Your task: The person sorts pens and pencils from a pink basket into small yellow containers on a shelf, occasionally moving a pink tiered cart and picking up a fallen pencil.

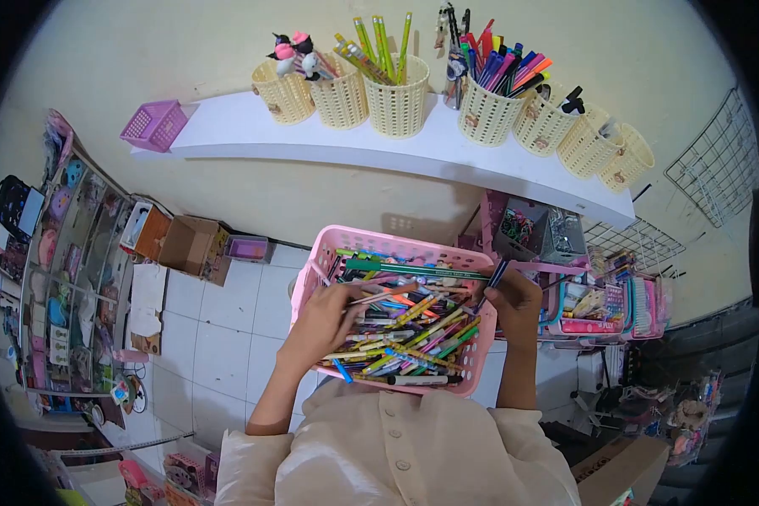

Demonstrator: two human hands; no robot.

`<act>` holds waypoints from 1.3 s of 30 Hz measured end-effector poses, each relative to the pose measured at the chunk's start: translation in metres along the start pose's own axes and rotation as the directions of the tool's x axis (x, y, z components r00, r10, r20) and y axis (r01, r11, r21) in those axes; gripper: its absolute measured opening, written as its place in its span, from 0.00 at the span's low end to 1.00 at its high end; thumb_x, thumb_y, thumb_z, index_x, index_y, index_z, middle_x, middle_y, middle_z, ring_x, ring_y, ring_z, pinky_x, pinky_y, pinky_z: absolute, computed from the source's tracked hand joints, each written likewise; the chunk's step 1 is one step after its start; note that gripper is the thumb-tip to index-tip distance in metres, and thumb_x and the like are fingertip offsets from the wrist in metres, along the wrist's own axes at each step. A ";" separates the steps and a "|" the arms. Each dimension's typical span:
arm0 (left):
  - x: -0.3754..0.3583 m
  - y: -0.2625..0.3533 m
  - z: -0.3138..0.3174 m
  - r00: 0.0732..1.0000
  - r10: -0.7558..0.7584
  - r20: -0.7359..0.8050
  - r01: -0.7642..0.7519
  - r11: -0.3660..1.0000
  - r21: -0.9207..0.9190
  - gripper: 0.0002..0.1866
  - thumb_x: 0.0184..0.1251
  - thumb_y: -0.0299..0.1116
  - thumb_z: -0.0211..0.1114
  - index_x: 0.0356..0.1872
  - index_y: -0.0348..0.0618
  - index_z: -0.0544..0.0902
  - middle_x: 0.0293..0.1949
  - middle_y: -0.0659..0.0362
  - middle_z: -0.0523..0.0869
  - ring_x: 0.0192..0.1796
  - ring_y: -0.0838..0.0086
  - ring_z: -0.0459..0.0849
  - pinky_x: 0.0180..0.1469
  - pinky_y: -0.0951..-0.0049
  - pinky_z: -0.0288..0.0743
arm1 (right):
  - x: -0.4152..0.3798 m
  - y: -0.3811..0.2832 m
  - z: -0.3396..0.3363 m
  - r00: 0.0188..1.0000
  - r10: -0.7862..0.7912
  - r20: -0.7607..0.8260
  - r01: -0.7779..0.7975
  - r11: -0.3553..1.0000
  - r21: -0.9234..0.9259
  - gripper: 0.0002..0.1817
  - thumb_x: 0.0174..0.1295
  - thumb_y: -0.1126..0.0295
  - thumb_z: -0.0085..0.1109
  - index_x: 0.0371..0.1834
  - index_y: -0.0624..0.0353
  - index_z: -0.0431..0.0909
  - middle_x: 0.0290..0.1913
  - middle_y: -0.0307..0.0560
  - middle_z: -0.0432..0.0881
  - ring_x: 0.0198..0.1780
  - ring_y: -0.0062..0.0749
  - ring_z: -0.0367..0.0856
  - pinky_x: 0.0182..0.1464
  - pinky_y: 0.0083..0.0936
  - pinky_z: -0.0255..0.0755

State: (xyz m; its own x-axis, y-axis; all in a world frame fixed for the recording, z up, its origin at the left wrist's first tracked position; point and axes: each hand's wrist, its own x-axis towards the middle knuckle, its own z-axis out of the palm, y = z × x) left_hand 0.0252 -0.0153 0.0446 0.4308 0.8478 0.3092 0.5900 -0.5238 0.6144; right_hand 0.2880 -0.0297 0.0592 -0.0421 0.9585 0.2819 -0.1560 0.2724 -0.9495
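A pink plastic basket (481, 371) full of loose pens, pencils and markers sits in front of my body. My left hand (325, 325) is over its left side, fingers closed on slim pinkish-brown pencils (386, 294) that point right. At the right rim, my right hand (514, 297) grips several pens, among them a dark blue pen (498, 271) standing upright. A long green pen (413, 270) reaches leftward from this hand across the basket. Its right end is partly hidden at the fingers. A blue pen (342, 371) leans over the basket's front left edge.
Above the basket, a white wall shelf (312, 150) bears cream woven cups (396, 105) of pencils and markers, plus a purple basket (154, 125). Cardboard box (196, 244) stands left on the tiled floor; stocked bins (594, 308) stand right. A display rack (72, 278) lines the left.
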 end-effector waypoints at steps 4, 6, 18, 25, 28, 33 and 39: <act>0.004 -0.007 0.013 0.938 -0.209 -0.277 -0.011 0.780 -0.626 0.09 0.61 0.33 0.49 0.37 0.38 0.64 0.20 0.57 0.71 0.21 0.80 0.69 0.20 0.82 0.62 | 0.001 -0.011 0.012 0.995 -0.097 -0.040 0.097 0.995 -0.005 0.10 0.49 0.83 0.52 0.37 0.70 0.72 0.32 0.47 0.76 0.31 0.26 0.75 0.34 0.20 0.71; 0.012 0.008 0.005 0.908 -0.339 -0.248 -0.062 0.475 -0.878 0.08 0.61 0.32 0.48 0.37 0.39 0.63 0.19 0.59 0.68 0.20 0.81 0.65 0.20 0.85 0.60 | -0.001 -0.015 0.019 0.978 -0.183 -0.098 0.172 0.979 -0.108 0.11 0.47 0.84 0.53 0.37 0.70 0.72 0.31 0.48 0.75 0.31 0.26 0.74 0.34 0.18 0.70; 0.044 0.064 0.021 0.790 -0.571 -0.222 -0.286 -0.024 -0.958 0.11 0.63 0.37 0.47 0.41 0.41 0.65 0.26 0.61 0.70 0.22 0.85 0.60 0.20 0.89 0.56 | -0.009 -0.012 0.052 0.993 0.080 0.084 -0.083 0.996 0.025 0.16 0.48 0.83 0.53 0.43 0.70 0.68 0.34 0.48 0.76 0.37 0.28 0.76 0.39 0.21 0.71; 0.047 0.049 0.015 0.795 -0.568 -0.214 -0.242 0.026 -0.970 0.12 0.64 0.43 0.44 0.35 0.44 0.65 0.18 0.66 0.62 0.27 0.82 0.66 0.23 0.91 0.60 | 0.016 -0.045 0.035 0.872 -0.447 0.199 0.484 0.731 -0.481 0.09 0.36 0.81 0.59 0.23 0.56 0.79 0.33 0.44 0.79 0.42 0.38 0.76 0.53 0.37 0.62; 0.045 0.060 0.016 0.838 -0.536 -0.105 -0.144 -0.032 -0.989 0.12 0.64 0.43 0.43 0.36 0.45 0.66 0.20 0.65 0.63 0.31 0.79 0.70 0.24 0.87 0.68 | 0.021 -0.057 0.046 0.715 -0.499 0.490 0.691 0.393 -0.607 0.08 0.36 0.75 0.61 0.21 0.47 0.79 0.37 0.34 0.79 0.48 0.34 0.73 0.58 0.40 0.53; 0.035 0.065 0.020 0.859 -0.469 0.203 0.119 -0.203 -0.972 0.12 0.64 0.40 0.43 0.41 0.43 0.66 0.32 0.59 0.73 0.30 0.79 0.76 0.22 0.85 0.73 | 0.028 -0.042 0.061 0.630 -0.335 0.700 0.770 0.385 -0.509 0.08 0.39 0.73 0.56 0.25 0.47 0.76 0.47 0.29 0.73 0.56 0.27 0.65 0.60 0.44 0.48; 0.032 0.061 0.027 0.845 -0.494 0.206 0.102 -0.229 -0.968 0.12 0.65 0.36 0.43 0.43 0.40 0.64 0.35 0.57 0.73 0.34 0.78 0.75 0.32 0.84 0.73 | 0.021 -0.027 0.061 0.690 -0.225 0.688 0.707 0.416 -0.573 0.15 0.48 0.78 0.50 0.41 0.53 0.72 0.54 0.38 0.66 0.59 0.29 0.60 0.60 0.40 0.48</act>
State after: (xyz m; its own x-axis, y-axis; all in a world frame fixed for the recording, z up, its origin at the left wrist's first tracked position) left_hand 0.0929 -0.0221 0.0723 0.2134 0.9580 -0.1914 -0.7519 0.2862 0.5940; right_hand 0.2309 -0.0221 0.0997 -0.6729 0.5422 0.5033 0.4704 0.8387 -0.2745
